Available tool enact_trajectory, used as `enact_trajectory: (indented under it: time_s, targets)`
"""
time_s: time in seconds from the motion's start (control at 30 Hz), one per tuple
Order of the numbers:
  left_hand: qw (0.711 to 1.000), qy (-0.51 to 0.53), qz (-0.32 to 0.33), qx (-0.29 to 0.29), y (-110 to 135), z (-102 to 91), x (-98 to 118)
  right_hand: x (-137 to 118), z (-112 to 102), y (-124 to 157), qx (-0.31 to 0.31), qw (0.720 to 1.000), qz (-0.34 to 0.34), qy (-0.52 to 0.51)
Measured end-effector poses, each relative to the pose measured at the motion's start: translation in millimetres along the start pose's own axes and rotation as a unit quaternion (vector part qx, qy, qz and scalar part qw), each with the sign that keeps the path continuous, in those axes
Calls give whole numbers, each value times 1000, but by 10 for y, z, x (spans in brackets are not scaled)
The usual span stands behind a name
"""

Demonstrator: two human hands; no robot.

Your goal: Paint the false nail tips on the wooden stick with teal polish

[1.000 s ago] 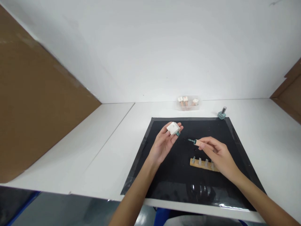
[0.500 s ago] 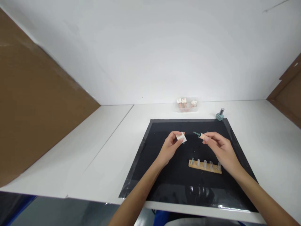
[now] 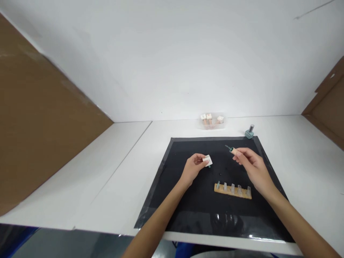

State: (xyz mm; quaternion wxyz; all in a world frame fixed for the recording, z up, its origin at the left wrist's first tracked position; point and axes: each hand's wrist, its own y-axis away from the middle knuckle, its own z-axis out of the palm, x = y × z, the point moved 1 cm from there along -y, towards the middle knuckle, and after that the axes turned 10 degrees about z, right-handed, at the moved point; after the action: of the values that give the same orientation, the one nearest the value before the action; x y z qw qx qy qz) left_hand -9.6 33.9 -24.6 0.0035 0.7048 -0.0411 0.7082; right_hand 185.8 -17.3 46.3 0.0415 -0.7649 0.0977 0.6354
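Note:
My left hand (image 3: 195, 167) is closed on a small white block (image 3: 208, 160) with a bit of teal at its lower edge, held low over the black mat (image 3: 188, 211). My right hand (image 3: 251, 166) pinches a pinkish nail-polish brush cap (image 3: 233, 150), its teal brush tip pointing up and left. In front of both hands a wooden strip (image 3: 232, 191) lies on the mat, carrying several clear nail tips; the leftmost tip looks teal. A teal polish bottle (image 3: 249, 132) stands uncapped at the mat's far right corner.
A clear tray (image 3: 212, 121) with white-capped pieces sits against the white back wall. The mat lies on a white table (image 3: 107, 172). Brown cardboard panels (image 3: 40, 118) close the left and right sides. The table's front edge runs just beyond my forearms.
My left hand has turned over and lowered the white block toward the mat. My right hand has carried the brush up and to the right, away from the wooden strip.

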Motion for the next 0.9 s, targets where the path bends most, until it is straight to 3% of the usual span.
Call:
enact_trajectory:
  time_s: [0.2, 0.9]
  targets:
    - [997, -68, 27, -10, -49, -37, -44, 35, -84, -112, 19, 1000, 3, -17]
    - [974, -195, 104, -48, -67, -44, 21, -15, -75, -83, -9, 999, 25, -27]
